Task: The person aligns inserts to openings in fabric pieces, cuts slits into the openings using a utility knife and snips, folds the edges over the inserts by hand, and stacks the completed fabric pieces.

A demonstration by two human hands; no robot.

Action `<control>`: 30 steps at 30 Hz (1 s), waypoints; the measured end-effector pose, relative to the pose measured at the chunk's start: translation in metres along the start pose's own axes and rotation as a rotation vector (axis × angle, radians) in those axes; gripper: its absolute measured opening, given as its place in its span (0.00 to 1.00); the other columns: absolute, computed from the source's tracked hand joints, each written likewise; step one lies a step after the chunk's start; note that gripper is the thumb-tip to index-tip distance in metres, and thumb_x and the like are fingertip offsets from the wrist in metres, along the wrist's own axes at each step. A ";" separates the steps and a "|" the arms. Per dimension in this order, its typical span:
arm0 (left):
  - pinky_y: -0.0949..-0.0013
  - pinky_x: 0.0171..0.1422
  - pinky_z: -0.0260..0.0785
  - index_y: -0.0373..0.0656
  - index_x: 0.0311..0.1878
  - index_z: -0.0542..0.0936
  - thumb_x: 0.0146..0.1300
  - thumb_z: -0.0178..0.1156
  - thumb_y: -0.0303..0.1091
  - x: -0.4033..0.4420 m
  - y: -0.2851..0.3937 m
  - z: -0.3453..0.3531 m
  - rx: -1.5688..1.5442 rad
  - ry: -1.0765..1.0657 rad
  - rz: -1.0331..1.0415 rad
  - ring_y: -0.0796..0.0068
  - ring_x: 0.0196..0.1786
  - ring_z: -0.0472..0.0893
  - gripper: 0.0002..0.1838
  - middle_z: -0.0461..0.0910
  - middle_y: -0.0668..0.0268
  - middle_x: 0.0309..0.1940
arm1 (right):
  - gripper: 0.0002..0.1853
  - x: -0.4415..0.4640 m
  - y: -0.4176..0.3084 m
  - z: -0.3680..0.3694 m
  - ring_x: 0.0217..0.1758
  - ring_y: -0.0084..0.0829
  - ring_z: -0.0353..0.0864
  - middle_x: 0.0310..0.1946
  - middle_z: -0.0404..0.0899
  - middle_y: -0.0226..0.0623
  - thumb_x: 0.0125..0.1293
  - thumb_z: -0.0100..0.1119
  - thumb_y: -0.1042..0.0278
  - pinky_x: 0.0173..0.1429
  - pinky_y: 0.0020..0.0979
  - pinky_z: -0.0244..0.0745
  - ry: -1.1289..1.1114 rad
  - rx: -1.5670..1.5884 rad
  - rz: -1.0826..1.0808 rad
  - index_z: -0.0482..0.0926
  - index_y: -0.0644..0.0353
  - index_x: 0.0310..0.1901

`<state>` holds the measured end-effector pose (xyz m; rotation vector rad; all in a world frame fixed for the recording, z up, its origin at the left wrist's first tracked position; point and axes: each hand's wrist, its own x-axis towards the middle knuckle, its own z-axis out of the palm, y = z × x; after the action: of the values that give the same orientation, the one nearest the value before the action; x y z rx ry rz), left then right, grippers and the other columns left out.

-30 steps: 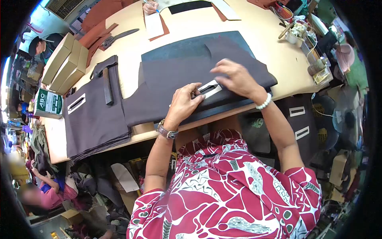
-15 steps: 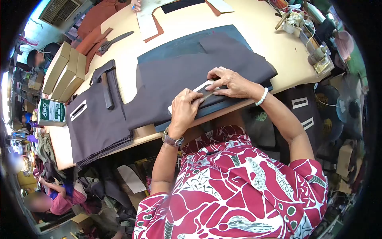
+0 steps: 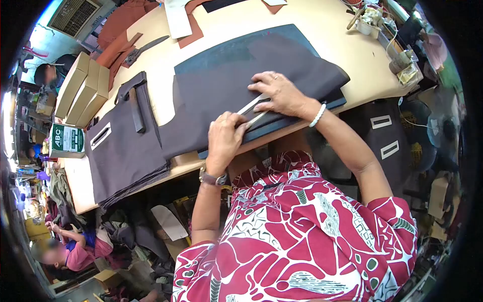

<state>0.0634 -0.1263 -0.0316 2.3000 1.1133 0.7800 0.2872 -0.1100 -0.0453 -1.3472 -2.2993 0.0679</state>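
A large piece of dark brown cloth [image 3: 211, 93] lies over a teal board [image 3: 216, 56] near the table's front edge. A narrow white strip [image 3: 250, 104] runs slantwise on the cloth, between my hands. My left hand [image 3: 225, 138] rests at its lower left end, thumb and fingers pinched on the strip and cloth. At the upper right end, my right hand [image 3: 284, 95] has its fingers bent over the strip, with the thumb side pressing in. The fingertips partly cover the strip's ends.
On the left lies a stack of dark cut pieces [image 3: 126, 161] with a dark flat bar [image 3: 136, 110] on it. Cardboard boxes [image 3: 85, 95] and an ABC box [image 3: 67, 140] stand beyond. Brown and white pieces [image 3: 178, 20] lie at the far edge. Another person [image 3: 83, 251] sits lower left.
Both hands have shifted slightly left, and more of the white strip shows between them. The pale pieces at the far edge have moved, and another person's hand there has left view.
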 end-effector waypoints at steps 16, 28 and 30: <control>0.64 0.39 0.65 0.39 0.30 0.79 0.50 0.67 0.31 -0.049 -0.026 -0.025 -0.042 0.123 -0.103 0.64 0.35 0.74 0.08 0.74 0.63 0.28 | 0.33 0.007 -0.043 0.016 0.62 0.44 0.65 0.55 0.70 0.43 0.53 0.61 0.43 0.67 0.41 0.58 0.009 -0.017 0.040 0.72 0.59 0.54; 0.63 0.43 0.65 0.38 0.30 0.77 0.49 0.67 0.30 -0.063 -0.036 -0.028 -0.025 0.210 -0.065 0.62 0.38 0.74 0.09 0.74 0.62 0.32 | 0.30 0.022 -0.085 0.050 0.62 0.42 0.65 0.55 0.69 0.40 0.54 0.60 0.46 0.65 0.43 0.57 0.008 0.035 -0.059 0.72 0.57 0.54; 0.62 0.43 0.66 0.38 0.30 0.78 0.49 0.68 0.30 -0.064 -0.036 -0.031 -0.033 0.166 -0.074 0.61 0.38 0.74 0.09 0.74 0.62 0.32 | 0.30 0.021 -0.087 0.048 0.62 0.42 0.65 0.55 0.69 0.40 0.53 0.61 0.47 0.65 0.43 0.57 -0.015 0.103 -0.056 0.72 0.57 0.54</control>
<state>-0.0092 -0.1528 -0.0497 2.1855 1.2408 0.9675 0.1879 -0.1282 -0.0564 -1.2336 -2.3110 0.1766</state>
